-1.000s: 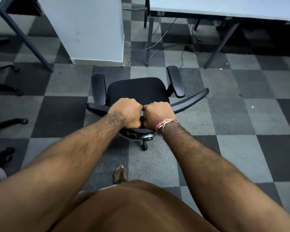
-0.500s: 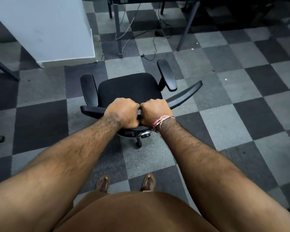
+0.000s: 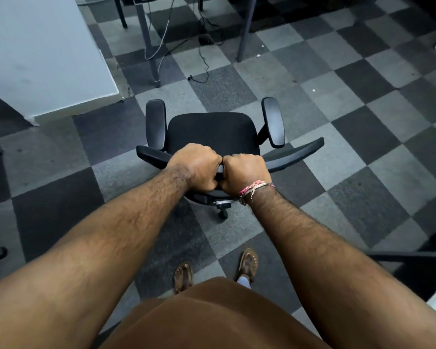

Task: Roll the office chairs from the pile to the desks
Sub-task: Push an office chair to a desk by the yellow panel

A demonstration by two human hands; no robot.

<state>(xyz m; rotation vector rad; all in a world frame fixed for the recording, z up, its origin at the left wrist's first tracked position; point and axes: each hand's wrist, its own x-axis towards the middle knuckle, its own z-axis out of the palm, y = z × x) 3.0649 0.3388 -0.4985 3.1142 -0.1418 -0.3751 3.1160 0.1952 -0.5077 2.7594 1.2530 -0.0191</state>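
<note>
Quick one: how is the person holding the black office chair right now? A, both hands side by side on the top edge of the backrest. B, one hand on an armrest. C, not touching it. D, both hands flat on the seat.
A: the left hand and right hand sit knuckle to knuckle, fingers curled over the top edge of the backrest of the office chair, well clear of both armrests.
</note>
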